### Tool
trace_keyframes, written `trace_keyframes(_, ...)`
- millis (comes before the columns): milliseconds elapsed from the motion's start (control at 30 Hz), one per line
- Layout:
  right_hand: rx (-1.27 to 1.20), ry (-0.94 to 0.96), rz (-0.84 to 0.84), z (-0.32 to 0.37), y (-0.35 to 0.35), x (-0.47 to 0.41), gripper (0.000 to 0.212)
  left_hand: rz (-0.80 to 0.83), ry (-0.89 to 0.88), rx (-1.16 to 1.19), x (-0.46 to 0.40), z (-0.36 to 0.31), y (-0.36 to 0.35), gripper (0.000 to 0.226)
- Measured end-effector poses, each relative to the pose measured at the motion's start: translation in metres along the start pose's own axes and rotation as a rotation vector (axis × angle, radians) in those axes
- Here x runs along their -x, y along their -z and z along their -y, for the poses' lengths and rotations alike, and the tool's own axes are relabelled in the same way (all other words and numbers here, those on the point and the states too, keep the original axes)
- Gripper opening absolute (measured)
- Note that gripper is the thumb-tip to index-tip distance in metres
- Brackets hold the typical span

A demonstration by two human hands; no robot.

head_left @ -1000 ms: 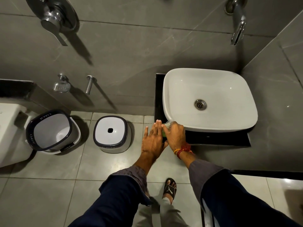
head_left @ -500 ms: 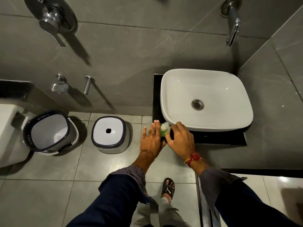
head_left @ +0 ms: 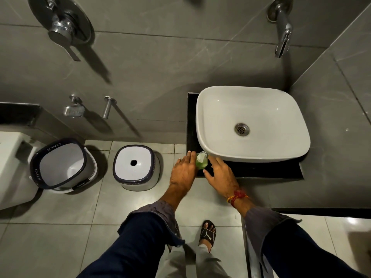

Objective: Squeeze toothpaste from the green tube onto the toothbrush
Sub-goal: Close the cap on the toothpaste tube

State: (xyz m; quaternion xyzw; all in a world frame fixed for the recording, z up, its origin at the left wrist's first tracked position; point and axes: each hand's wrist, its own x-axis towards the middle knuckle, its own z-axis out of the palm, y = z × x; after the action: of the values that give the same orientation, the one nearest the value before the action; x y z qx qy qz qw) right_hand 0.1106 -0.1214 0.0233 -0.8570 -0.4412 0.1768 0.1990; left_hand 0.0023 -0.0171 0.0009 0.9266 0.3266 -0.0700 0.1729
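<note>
The green tube (head_left: 201, 162), with a clear cap on top, stands upright on the front left corner of the black counter (head_left: 261, 171). My left hand (head_left: 183, 172) lies flat against the tube's left side with straight fingers, not wrapped around it. My right hand (head_left: 220, 175) hovers just right of the tube, fingers spread, holding nothing. No toothbrush is visible.
A white basin (head_left: 251, 121) fills the counter right behind the tube, with a wall tap (head_left: 283, 31) above it. On the floor to the left stand a white stool (head_left: 136, 167) and a bucket (head_left: 62, 163). A toilet (head_left: 10, 167) is at the far left.
My right hand covered the tube a second ago; it has drawn back to the right and uncovered it. My left hand has stayed beside the tube.
</note>
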Motion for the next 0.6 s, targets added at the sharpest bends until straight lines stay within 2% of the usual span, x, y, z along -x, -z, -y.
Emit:
trace_keyframes(67,-0.035,-0.021,0.055,0.000,-0.002,-0.007,0.054,-0.004,-0.007,0.001,-0.005,0.002,0.005,0.070)
trace_keyframes(200,0.012,-0.004,-0.003,0.007,-0.008,-0.018,0.032,0.015,-0.031,-0.026,-0.009,0.006,0.010,0.069)
trace_keyframes(300,0.064,0.022,-0.019,0.013,-0.011,-0.023,0.027,0.022,-0.026,-0.022,-0.012,0.010,0.013,0.067)
trace_keyframes(467,0.172,0.054,0.003,0.018,-0.014,-0.034,0.028,0.048,-0.039,-0.027,-0.023,0.016,0.020,0.070)
trace_keyframes(600,0.261,0.045,0.001,0.029,-0.019,-0.042,0.033,0.025,-0.026,-0.007,-0.030,0.023,0.024,0.062)
